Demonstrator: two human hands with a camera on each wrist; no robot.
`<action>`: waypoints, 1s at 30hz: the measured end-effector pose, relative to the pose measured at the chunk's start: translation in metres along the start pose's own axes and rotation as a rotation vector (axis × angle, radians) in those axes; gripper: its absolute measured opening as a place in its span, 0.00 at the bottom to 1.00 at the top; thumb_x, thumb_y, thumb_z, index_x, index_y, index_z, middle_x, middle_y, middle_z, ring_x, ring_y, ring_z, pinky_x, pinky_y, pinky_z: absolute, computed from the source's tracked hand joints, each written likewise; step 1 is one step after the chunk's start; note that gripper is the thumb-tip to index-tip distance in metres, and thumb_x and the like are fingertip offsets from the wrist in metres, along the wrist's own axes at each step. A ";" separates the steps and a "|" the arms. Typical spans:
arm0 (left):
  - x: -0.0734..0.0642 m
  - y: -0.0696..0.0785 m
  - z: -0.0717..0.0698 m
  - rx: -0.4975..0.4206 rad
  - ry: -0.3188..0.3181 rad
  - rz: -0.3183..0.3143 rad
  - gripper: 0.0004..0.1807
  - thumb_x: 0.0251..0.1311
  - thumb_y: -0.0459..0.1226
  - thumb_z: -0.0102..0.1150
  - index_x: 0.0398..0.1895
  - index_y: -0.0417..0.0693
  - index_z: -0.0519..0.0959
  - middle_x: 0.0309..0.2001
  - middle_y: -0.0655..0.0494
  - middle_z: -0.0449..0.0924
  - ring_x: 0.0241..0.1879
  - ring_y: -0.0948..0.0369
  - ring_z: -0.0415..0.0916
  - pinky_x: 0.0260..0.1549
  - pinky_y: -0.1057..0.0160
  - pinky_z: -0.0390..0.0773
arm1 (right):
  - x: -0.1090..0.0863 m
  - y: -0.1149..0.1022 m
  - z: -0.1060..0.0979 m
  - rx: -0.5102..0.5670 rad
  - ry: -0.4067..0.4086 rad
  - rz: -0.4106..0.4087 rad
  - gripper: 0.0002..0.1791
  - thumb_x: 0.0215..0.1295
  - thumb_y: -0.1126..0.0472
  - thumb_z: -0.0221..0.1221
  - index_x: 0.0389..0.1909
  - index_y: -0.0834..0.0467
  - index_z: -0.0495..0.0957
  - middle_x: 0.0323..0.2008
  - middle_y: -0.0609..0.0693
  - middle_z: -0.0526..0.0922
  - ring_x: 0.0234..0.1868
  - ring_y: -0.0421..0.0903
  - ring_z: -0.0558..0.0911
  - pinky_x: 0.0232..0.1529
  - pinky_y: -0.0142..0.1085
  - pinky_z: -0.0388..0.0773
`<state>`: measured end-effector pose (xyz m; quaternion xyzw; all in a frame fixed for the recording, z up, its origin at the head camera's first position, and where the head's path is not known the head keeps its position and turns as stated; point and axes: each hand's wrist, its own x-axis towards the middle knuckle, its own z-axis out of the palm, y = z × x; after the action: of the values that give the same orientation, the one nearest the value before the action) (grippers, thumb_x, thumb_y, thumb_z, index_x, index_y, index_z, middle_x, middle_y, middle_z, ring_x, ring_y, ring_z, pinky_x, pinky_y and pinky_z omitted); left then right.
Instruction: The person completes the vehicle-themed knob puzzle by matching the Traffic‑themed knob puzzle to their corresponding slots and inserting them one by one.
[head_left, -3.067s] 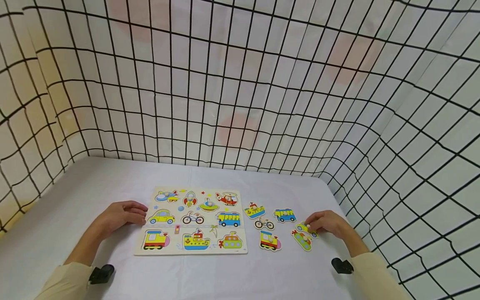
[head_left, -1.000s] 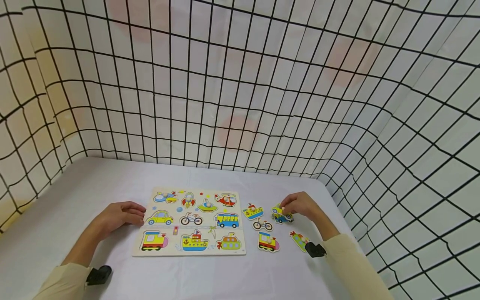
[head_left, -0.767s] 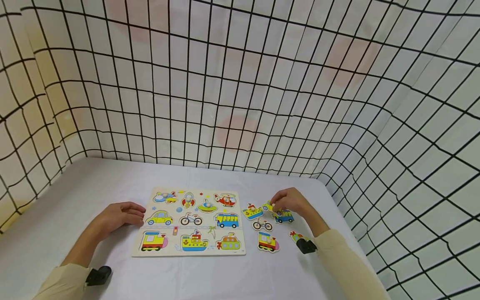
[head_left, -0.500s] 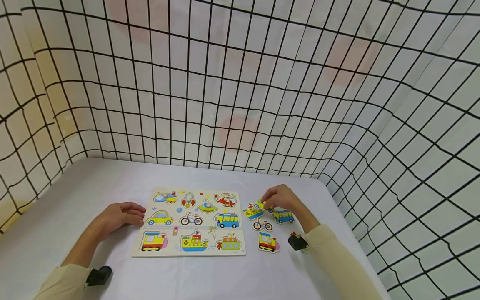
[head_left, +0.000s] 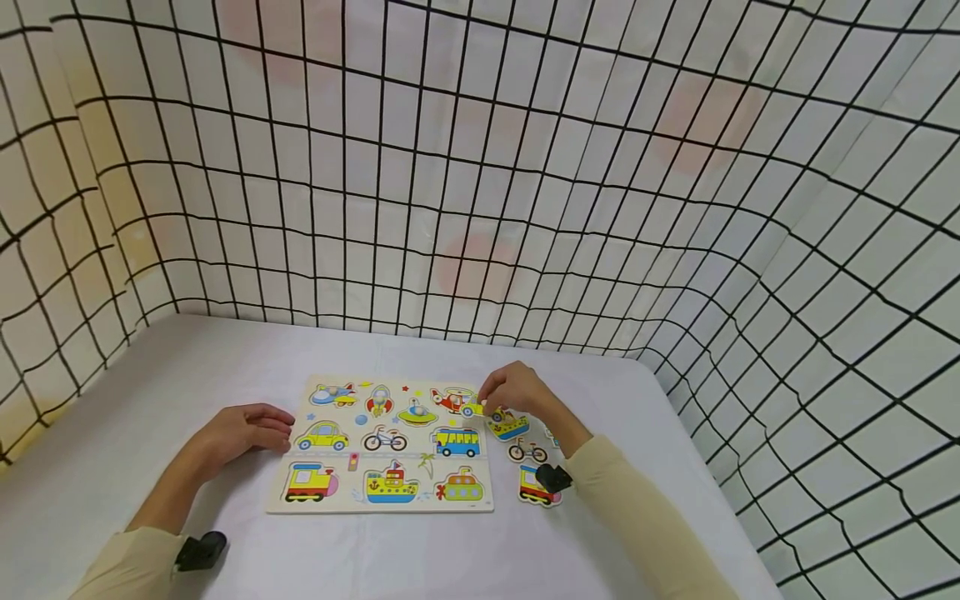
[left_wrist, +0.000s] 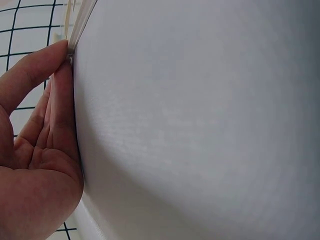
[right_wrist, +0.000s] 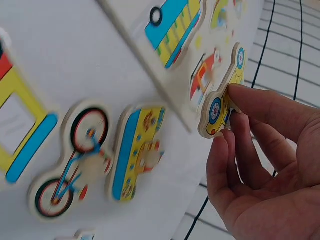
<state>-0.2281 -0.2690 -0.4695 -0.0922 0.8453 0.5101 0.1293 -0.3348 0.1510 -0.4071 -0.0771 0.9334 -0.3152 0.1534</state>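
My right hand (head_left: 517, 389) pinches a yellow car puzzle piece (right_wrist: 216, 107) between thumb and fingers, raised over the upper right corner of the puzzle board (head_left: 341, 506). In the head view the car overlaps the helicopter piece (head_left: 450, 400). My left hand (head_left: 243, 429) rests on the table, thumb and fingertips touching the board's left edge, as the left wrist view also shows. Car, bicycle, bus, train, ship and submarine pictures show without knobs on the board. Right of it lie a ship piece (head_left: 512, 430), a bicycle piece (right_wrist: 70, 165) and a train piece (head_left: 531, 490).
The right forearm hides the submarine piece and most of the bus piece. Plane (head_left: 333, 394), rocket (head_left: 379, 401) and flying saucer (head_left: 417, 412) pieces sit in the board's top row. Black wire mesh (head_left: 480, 208) with white cloth behind surrounds the white table (head_left: 405, 558).
My right hand picked up the car beside the submarine piece and carried it left, past the bus and ship pieces, to the board's corner. My left hand stayed at the board's edge.
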 end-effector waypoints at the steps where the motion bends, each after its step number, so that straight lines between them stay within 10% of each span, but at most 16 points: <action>1: 0.000 0.000 0.000 -0.001 0.001 0.001 0.29 0.54 0.37 0.72 0.59 0.36 0.78 0.45 0.50 0.89 0.47 0.55 0.80 0.54 0.46 0.74 | 0.000 -0.004 0.003 -0.010 -0.003 -0.009 0.06 0.51 0.64 0.74 0.30 0.52 0.88 0.36 0.47 0.88 0.35 0.48 0.80 0.44 0.48 0.82; 30: 0.001 -0.002 0.000 -0.009 0.005 0.013 0.28 0.54 0.37 0.72 0.58 0.37 0.78 0.44 0.50 0.88 0.46 0.56 0.81 0.54 0.48 0.75 | 0.000 -0.087 0.097 0.001 -0.073 -0.176 0.06 0.48 0.65 0.75 0.27 0.52 0.89 0.33 0.44 0.88 0.34 0.44 0.80 0.29 0.32 0.73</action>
<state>-0.2283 -0.2702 -0.4714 -0.0885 0.8440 0.5143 0.1237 -0.2979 0.0278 -0.4271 -0.1701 0.9166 -0.3248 0.1593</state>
